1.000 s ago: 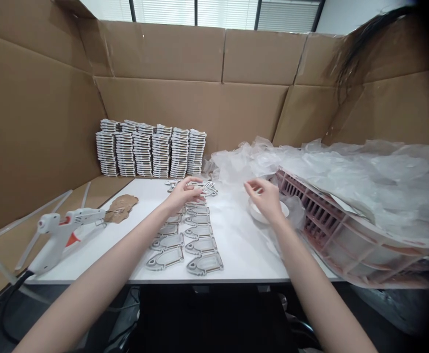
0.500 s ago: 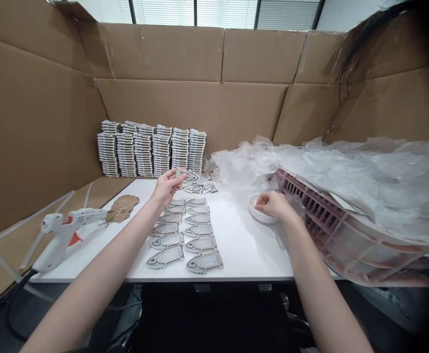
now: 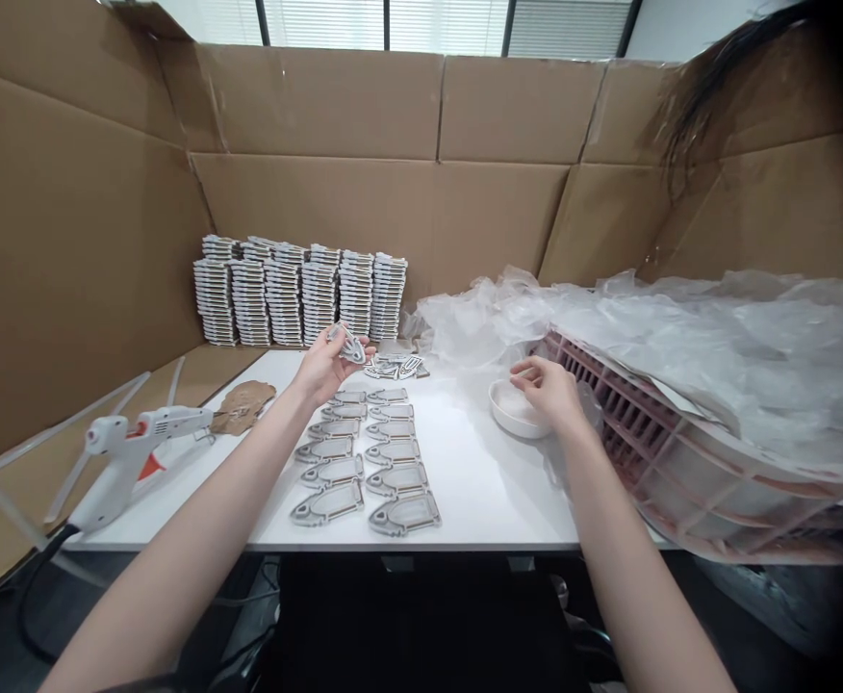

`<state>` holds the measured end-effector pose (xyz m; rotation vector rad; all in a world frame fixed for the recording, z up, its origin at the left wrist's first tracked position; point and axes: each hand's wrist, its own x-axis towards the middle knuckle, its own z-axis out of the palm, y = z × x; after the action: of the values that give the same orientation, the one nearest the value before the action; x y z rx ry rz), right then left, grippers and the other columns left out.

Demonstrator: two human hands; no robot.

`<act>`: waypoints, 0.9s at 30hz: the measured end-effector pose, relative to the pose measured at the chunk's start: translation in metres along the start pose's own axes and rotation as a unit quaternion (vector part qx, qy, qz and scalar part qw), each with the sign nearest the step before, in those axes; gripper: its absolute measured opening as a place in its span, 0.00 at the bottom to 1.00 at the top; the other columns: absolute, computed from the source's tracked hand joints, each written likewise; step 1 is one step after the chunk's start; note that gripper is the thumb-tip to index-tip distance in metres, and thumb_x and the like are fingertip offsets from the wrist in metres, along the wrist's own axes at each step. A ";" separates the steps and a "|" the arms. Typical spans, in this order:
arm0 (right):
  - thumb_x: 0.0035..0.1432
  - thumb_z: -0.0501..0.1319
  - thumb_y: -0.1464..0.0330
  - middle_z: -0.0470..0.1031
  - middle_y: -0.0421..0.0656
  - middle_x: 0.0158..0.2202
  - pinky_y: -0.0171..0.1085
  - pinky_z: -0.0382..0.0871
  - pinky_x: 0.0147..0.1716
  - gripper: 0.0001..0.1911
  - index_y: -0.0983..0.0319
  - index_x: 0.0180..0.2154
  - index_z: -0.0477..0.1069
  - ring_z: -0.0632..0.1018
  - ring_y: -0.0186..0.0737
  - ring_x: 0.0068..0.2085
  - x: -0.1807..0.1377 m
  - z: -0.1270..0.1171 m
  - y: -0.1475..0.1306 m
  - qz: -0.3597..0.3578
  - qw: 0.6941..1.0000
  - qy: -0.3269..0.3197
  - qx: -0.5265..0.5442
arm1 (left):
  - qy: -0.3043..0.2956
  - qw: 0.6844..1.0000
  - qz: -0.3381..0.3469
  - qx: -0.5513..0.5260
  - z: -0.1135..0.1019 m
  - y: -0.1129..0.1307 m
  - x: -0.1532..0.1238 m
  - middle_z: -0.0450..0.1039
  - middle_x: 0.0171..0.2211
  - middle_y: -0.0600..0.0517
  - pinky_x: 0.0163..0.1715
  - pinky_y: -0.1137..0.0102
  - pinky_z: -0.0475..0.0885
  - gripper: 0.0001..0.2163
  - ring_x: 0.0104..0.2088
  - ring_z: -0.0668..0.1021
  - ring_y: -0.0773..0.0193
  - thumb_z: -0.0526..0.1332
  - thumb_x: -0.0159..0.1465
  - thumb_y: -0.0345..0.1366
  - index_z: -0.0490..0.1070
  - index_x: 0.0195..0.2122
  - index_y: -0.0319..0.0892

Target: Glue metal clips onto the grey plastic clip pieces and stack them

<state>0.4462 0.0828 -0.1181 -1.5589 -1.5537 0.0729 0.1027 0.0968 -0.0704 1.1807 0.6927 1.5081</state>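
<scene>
My left hand (image 3: 325,368) is closed around a small grey-and-white cut-out piece (image 3: 351,346), held up in front of the stacks. Below it lie two columns of flat grey outlined frames (image 3: 402,478), pointed at one end. A few more flat cut-out pieces (image 3: 396,367) are heaped just behind these columns. Over the rim of a shallow white bowl (image 3: 519,423) hovers my right hand (image 3: 548,390), thumb and fingertips drawn together. Whatever the right fingers pinch, if anything, is too small to make out.
A white glue gun (image 3: 140,448) stands at left, its nozzle over a brown scrap (image 3: 242,408). Tall stacks of frames (image 3: 284,298) line the back. At right, a pink plastic basket (image 3: 630,438) is heaped with clear plastic bags (image 3: 739,356). Cardboard walls (image 3: 385,106) surround the table.
My right hand has risen out of the bowl to above its rim. The piece in my left hand has been turned and tilted, and the left hand has shifted slightly.
</scene>
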 end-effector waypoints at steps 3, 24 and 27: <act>0.52 0.60 0.66 0.78 0.42 0.27 0.36 0.63 0.32 0.04 0.57 0.28 0.73 0.76 0.40 0.30 0.000 -0.001 -0.002 -0.007 1.000 0.016 -0.001 | -0.005 0.999 -0.008 0.036 0.002 0.000 -0.002 0.75 0.26 0.55 0.23 0.75 0.68 0.09 0.20 0.74 0.69 0.62 0.63 0.36 0.62 0.42 0.46; 0.55 0.61 0.59 0.74 0.41 0.26 0.36 0.69 0.29 0.12 0.62 0.29 0.69 0.78 0.38 0.28 -0.022 0.031 -0.052 -0.123 0.934 -0.126 0.310 | -0.191 0.939 0.004 0.285 0.018 -0.006 -0.013 0.76 0.32 0.48 0.23 0.74 0.62 0.13 0.23 0.69 0.71 0.66 0.58 0.38 0.74 0.42 0.38; 0.55 0.61 0.59 0.73 0.41 0.26 0.36 0.71 0.30 0.12 0.62 0.30 0.69 0.78 0.39 0.28 -0.025 0.036 -0.056 -0.118 0.923 -0.162 0.330 | -0.169 0.942 0.019 0.288 0.016 -0.008 -0.013 0.77 0.30 0.49 0.22 0.74 0.61 0.17 0.22 0.69 0.71 0.67 0.57 0.39 0.72 0.46 0.39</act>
<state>0.3763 0.0700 -0.1185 -0.8468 -1.7162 0.6782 0.1199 0.0845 -0.0756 1.8515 0.9046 1.1120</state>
